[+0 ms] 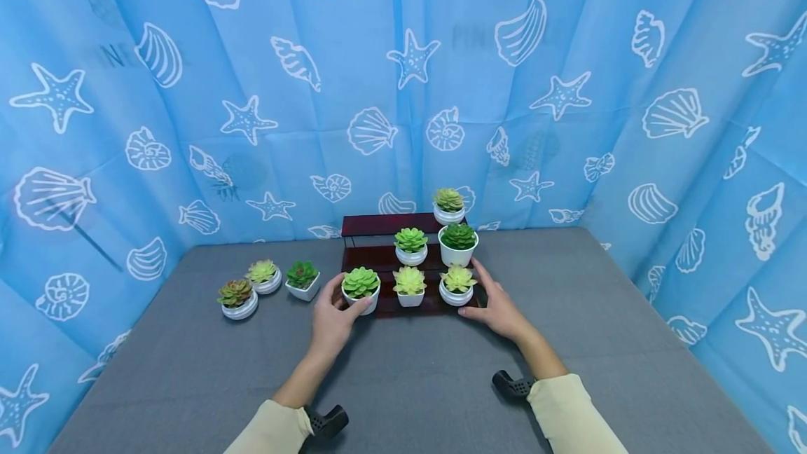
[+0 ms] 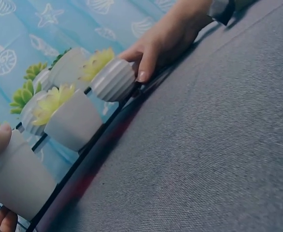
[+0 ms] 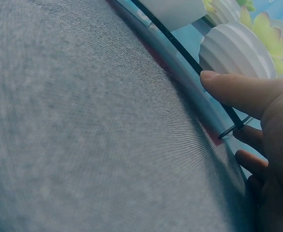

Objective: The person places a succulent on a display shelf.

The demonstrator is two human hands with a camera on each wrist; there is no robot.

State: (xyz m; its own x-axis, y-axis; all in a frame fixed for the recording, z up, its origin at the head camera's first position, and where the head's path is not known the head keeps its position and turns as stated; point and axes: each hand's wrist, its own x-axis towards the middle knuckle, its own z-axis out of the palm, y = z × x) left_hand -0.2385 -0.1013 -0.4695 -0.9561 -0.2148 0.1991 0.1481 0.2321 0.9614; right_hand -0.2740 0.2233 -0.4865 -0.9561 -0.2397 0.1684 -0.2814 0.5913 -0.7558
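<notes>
A dark red three-step display shelf stands at the back of the table. My left hand holds a white pot with a green artificial succulent at the left end of the lowest step, thumb in front. The right hand grips the right end of that step, its thumb on the front edge and fingertips below. Beside it sits a ribbed white pot with a yellow-green succulent. Between the hands stands another yellow-green potted succulent. Higher up are a small green one, a dark green one and a top one.
Left of the shelf, on the grey tablecloth, stand a reddish potted succulent, a pale green one and a dark green one in a square pot. A blue seashell-print curtain hangs behind the table.
</notes>
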